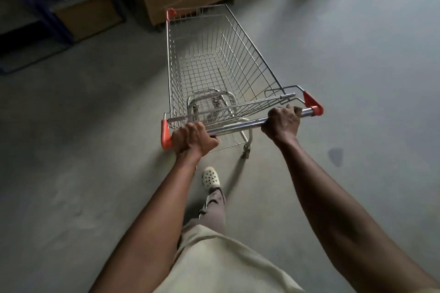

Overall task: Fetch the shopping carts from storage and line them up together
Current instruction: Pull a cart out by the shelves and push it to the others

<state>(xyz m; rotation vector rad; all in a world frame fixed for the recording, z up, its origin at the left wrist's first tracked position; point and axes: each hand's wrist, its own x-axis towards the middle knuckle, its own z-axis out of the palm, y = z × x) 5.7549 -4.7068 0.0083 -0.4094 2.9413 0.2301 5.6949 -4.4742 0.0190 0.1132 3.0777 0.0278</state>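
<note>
shopping cart (214, 64): silver wire, orange corners | left hand (191, 139), right hand (283, 122): fingers wrapped round handle bar (240, 123)

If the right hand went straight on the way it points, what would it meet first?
The right hand grips the cart handle. Straight ahead it would likely meet the cart's wire rear flap first, though depth is unclear.

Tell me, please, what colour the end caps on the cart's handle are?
Orange-red, seen clearly in the head view: the end caps sit at both ends of the chrome handle.
</note>
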